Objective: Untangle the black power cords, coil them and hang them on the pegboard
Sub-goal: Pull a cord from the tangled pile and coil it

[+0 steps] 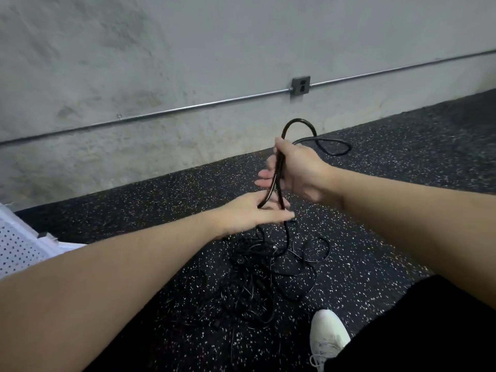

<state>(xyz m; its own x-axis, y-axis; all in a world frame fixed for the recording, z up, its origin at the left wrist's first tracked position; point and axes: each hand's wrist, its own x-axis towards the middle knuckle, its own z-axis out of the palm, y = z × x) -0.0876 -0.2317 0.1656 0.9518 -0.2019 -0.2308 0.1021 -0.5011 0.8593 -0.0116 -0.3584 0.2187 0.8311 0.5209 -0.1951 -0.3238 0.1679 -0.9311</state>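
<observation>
Right hand [298,167] grip curled round doubled black cord [279,170]; left hand [252,213] grip pinching its lower strands. Cord tangle [263,277] on floor indistinct; pegboard [18,248] cropped.

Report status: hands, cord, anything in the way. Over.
Right hand grips the doubled cord. Left hand holds its lower strands. Tangled pile on floor below, cord trailing into it. Pegboard at left, nothing hung in view.

right hand [298,170] gripping doubled black cord [276,178] above tangled pile [257,277] | left hand [255,213] pinching cord below | pegboard [18,248] left of pile | white shoe [328,336] near pile
</observation>
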